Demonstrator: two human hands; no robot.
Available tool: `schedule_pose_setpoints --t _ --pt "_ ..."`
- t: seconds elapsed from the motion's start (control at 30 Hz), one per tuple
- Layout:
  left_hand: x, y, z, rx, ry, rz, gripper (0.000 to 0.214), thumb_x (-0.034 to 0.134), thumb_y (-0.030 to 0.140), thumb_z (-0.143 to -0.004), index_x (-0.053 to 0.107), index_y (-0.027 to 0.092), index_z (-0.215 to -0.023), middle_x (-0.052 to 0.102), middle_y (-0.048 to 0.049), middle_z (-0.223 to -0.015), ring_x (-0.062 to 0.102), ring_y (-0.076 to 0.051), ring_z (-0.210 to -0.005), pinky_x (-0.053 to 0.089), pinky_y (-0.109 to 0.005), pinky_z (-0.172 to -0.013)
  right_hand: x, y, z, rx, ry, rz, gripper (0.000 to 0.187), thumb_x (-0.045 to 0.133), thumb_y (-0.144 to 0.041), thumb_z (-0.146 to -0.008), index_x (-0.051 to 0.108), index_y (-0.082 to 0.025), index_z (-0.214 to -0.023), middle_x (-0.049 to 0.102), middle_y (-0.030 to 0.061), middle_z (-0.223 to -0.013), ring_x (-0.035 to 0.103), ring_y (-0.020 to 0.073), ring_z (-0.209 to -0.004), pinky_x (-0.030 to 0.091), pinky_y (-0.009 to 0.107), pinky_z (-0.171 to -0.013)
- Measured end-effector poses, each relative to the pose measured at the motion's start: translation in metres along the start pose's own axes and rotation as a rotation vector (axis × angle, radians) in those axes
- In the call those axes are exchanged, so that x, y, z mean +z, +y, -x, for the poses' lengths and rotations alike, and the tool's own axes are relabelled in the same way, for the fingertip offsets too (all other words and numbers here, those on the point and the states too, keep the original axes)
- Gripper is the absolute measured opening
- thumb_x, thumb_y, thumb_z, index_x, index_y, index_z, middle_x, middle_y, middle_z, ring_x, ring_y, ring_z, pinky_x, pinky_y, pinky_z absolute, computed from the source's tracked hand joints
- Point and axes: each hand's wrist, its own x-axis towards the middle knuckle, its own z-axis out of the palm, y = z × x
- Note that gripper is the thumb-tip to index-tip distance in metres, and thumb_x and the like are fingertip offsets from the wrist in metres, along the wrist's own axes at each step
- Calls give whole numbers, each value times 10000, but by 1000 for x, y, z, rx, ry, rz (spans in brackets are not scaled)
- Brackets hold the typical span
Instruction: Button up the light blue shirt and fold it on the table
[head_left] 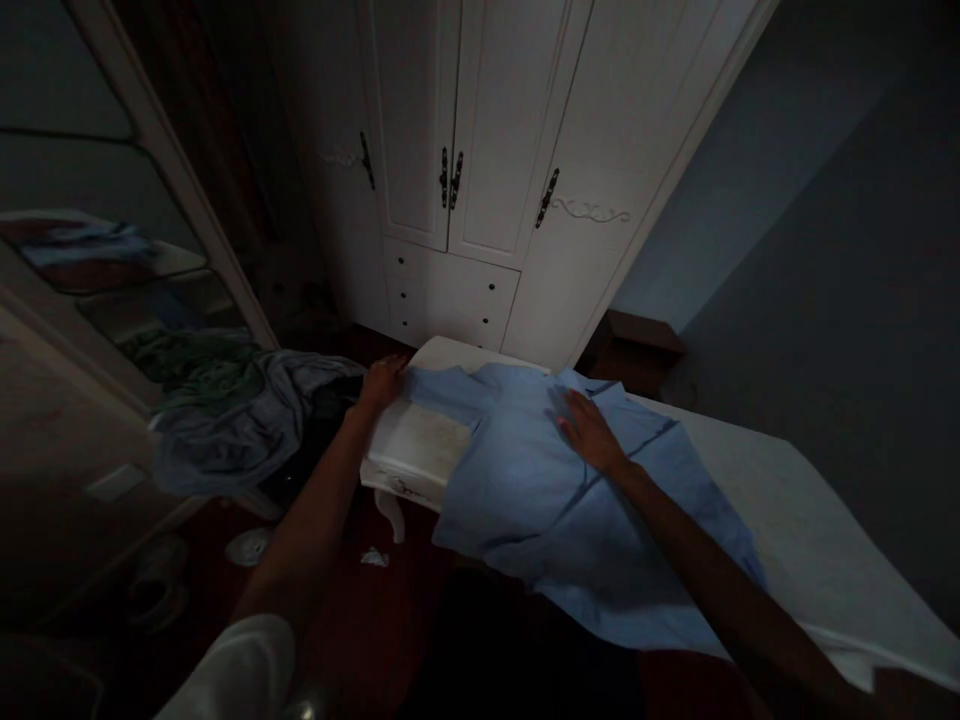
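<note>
A light blue shirt [517, 450] lies spread over a white table [420, 440], its lower part hanging past the near edge. One sleeve stretches out to the left. At the end of that sleeve, my left hand [384, 382] is closed on the cuff; its fingertips are dim and partly hidden. My right hand [591, 432] rests flat on the upper part of the shirt, just below the collar, with fingers apart. Part of the shirt is covered by my right forearm.
Grey and green clothes [247, 390] are heaped on the left beside the table. A white wardrobe [487, 220] with dark handles stands behind it. A brown box-like piece of furniture [637, 345] sits at the back right. Shoes [157, 580] and a crumpled scrap [375, 557] are on the red floor.
</note>
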Motion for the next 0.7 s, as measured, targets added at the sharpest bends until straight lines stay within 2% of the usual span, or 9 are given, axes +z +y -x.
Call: schedule_pose_setpoints --t 0.1,0.2,0.27,0.37,0.47,0.53,0.6,0.7 --pt "2 -13 -4 16 -42 17 233 596 273 -766 729 178 -932 718 -104 -1014 634 -255 -987 475 -361 -909 14 11 14 22 -40 -34 698 248 -595 -966 451 -107 -1423 463 178 -1460 395 283 -1380 324 506 -1143" --pt "2 -15 0 20 -24 28 191 614 313 -767 728 167 -812 707 -93 -870 631 -227 -836 500 -343 -821 21 15 23 52 -39 -62 696 246 -597 -968 477 -101 -1398 501 184 -1426 443 279 -1343 344 501 -1129" --pt "-1 -11 3 24 22 32 194 595 305 -787 717 155 -786 691 -94 -853 611 -219 -821 499 -356 -824 23 14 24 66 -15 -69 672 260 -587 -970 487 -115 -1390 530 179 -1400 472 278 -1316 360 504 -1116" --pt "-11 4 4 46 123 37 208 543 280 -837 698 143 -814 675 -106 -915 581 -230 -935 469 -384 -909 24 13 24 73 17 -61 645 268 -570 -975 510 -117 -1367 564 177 -1360 505 276 -1280 381 502 -1098" --pt "-21 35 2 72 217 46 239 493 291 -890 672 141 -941 659 -128 -1049 568 -243 -1033 444 -387 -952 25 12 24 63 35 -50 616 271 -540 -982 535 -112 -1337 588 173 -1328 521 275 -1258 396 498 -1085" --pt "-25 64 2 111 227 55 270 460 315 -920 653 151 -1013 668 -129 -1046 599 -246 -988 457 -384 -920 26 12 24 48 34 -42 580 280 -509 -985 550 -121 -1321 597 168 -1317 526 274 -1252 404 501 -1076" --pt "-24 96 6 208 146 58 282 442 336 -934 656 169 -1011 686 -119 -992 623 -249 -928 467 -385 -890 25 11 23 33 23 -27 541 291 -473 -986 571 -131 -1299 604 159 -1311 532 271 -1245 409 498 -1072" --pt "-14 138 22 391 -91 77 245 476 326 -915 683 197 -937 702 -99 -982 637 -247 -939 463 -378 -912 19 6 20 15 -21 18 482 316 -397 -980 602 -123 -1254 609 154 -1305 535 266 -1240 410 480 -1075"
